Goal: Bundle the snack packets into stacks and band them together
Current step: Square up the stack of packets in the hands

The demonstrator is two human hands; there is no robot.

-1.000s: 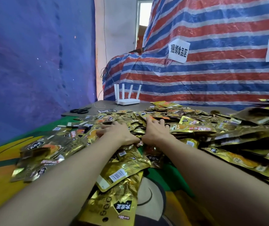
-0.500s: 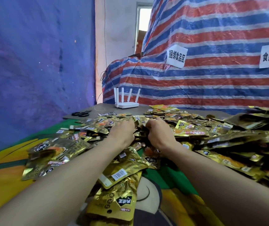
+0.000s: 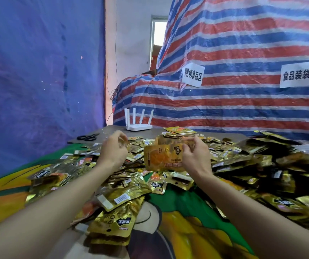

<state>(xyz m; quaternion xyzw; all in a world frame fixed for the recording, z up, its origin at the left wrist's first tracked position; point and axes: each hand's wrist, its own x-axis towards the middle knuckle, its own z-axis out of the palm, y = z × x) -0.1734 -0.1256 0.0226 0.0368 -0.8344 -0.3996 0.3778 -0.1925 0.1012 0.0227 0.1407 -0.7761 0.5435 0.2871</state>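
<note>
Gold foil snack packets (image 3: 243,161) lie in a loose heap across the table. My right hand (image 3: 195,157) is raised over the heap and grips a few packets (image 3: 161,157) held upright, printed face toward me. My left hand (image 3: 113,149) is raised beside them, about a hand's width to the left and apart from the held packets. Its fingers are curled, and a small blurred shape at its fingertips cannot be made out. A few packets (image 3: 112,225) lie stacked near the front edge between my forearms.
The table has a green and yellow printed cloth (image 3: 179,204). Black scissors (image 3: 88,137) and a white router (image 3: 138,126) sit at the far edge. A striped tarp (image 3: 224,101) with two paper signs rises behind, and a blue sheet (image 3: 37,81) hangs on the left.
Both hands were pressed into the heap with fingers digging in. They have since lifted off it, the right one bringing up a few packets and the left moving away to the left.
</note>
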